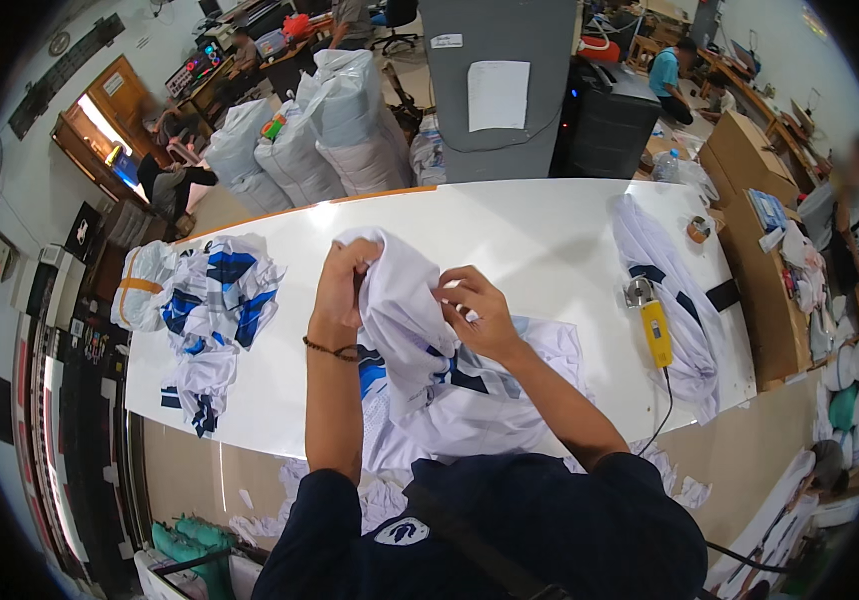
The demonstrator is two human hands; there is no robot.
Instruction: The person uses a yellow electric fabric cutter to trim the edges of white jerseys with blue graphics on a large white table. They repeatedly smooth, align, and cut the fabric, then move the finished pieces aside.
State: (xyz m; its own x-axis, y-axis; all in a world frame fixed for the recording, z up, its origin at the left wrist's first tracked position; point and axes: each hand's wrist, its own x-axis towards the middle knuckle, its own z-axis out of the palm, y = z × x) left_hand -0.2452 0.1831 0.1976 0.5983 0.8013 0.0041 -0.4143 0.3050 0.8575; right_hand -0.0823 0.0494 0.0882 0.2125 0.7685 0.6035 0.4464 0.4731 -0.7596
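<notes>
A white cloth garment (405,345) with blue and navy patches is bunched up in front of me, its upper part lifted off the white table (520,230) and its lower part spread toward my body. My left hand (343,278) is closed round the raised fold at its left side. On the fold's right edge, my right hand (475,308) pinches the cloth with bent fingers. Some of the fingertips are hidden in the folds, and I cannot tell which part of the garment is raised.
More white and blue garments (225,290) lie piled at the table's left. On the right rest a yellow corded electric cutter (655,330), long white cloth (685,330) and a tape roll (699,229). Stuffed white sacks (350,120) and a grey cabinet (498,50) stand beyond. Other people are farther off.
</notes>
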